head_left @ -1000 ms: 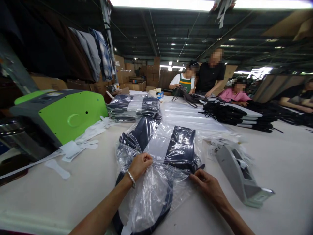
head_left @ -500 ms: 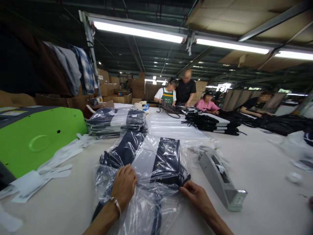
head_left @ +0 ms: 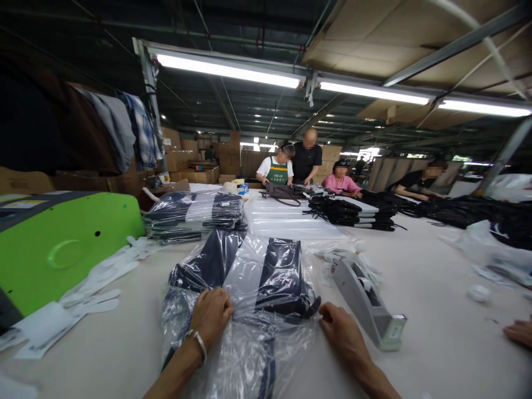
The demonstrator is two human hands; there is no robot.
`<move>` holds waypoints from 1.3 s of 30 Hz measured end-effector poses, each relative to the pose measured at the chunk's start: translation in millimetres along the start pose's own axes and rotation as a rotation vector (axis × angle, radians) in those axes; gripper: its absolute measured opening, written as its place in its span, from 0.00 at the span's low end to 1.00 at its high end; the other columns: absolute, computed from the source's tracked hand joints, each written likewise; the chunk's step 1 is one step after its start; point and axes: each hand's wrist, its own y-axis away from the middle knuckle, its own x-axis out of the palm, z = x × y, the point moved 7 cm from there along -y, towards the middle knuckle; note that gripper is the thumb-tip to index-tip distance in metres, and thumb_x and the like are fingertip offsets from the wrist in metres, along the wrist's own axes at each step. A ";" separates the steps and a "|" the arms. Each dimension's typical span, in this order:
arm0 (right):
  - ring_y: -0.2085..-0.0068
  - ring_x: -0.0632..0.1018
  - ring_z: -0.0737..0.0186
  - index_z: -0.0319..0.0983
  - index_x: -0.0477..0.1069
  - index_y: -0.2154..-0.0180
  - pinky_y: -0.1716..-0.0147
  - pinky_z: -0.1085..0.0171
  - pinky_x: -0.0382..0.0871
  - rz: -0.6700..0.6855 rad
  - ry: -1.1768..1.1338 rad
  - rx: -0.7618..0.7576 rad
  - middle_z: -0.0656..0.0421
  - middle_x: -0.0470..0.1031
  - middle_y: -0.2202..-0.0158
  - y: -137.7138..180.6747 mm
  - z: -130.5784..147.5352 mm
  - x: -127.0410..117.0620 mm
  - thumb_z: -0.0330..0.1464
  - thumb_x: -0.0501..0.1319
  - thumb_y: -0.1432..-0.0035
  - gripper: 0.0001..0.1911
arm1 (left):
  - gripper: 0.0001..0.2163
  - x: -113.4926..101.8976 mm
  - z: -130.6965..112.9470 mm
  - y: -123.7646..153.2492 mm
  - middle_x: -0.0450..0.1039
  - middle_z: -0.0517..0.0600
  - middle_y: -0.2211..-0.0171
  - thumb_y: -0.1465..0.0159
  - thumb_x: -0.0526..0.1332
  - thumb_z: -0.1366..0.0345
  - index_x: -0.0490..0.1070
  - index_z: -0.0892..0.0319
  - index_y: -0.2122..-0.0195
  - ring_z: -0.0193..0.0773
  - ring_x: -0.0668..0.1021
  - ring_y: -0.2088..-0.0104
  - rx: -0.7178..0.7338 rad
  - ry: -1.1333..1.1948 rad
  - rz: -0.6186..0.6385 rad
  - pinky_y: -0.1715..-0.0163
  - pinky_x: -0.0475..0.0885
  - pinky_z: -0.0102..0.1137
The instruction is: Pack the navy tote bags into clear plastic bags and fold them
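A clear plastic bag (head_left: 243, 338) lies on the table in front of me, with a folded dark item (head_left: 279, 271) and a pale grey strip (head_left: 243, 271) inside it. My left hand (head_left: 211, 313), with a silvery bangle at the wrist, is closed on the bag's film just below the dark item. Off the bag's right edge, my right hand (head_left: 338, 330) rests with loosely bent fingers, thumb apart, and nothing visible in it. A grey tape dispenser (head_left: 368, 305) stands right beside this hand.
Bagged dark items (head_left: 195, 213) are stacked behind. A green machine (head_left: 70, 249) and white paper cut-outs (head_left: 89, 299) are at left. Flat clear bags (head_left: 291, 219) and black goods (head_left: 353, 210) lie farther back. Co-workers stand across the table; another person's hand (head_left: 519, 332) shows at right.
My right hand has moved right, away from the bag's edge, and its pinch has loosened. My left hand stays on the film. Another person's hand has come further into view at right.
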 end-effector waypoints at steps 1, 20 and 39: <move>0.63 0.78 0.53 0.43 0.73 0.65 0.61 0.58 0.68 -0.038 0.003 -0.019 0.57 0.78 0.68 2.1 -1.9 -13.2 0.34 0.57 0.46 0.07 | 0.04 0.0 0.8 -0.1 0.76 0.48 0.62 0.39 0.59 0.69 0.73 0.56 0.70 0.41 0.75 0.55 -0.007 0.011 0.000 0.42 0.56 0.41; 0.52 0.77 0.48 0.41 0.82 0.67 0.56 0.59 0.72 0.112 -0.575 0.688 0.51 0.82 0.56 4.4 -139.7 -127.0 0.54 0.68 0.68 0.29 | 0.04 -0.2 7.7 1.7 0.76 0.47 0.64 0.42 0.59 0.67 0.74 0.55 0.71 0.41 0.77 0.57 -0.022 0.083 -0.031 0.39 0.51 0.46; 0.69 0.72 0.59 0.37 0.78 0.77 0.66 0.61 0.62 -0.041 -0.520 0.524 0.57 0.78 0.75 -7.3 -109.5 -139.3 0.47 0.68 0.63 0.19 | 0.07 -0.6 4.1 3.4 0.79 0.50 0.58 0.40 0.56 0.62 0.74 0.54 0.69 0.44 0.76 0.53 0.000 0.040 0.028 0.39 0.52 0.49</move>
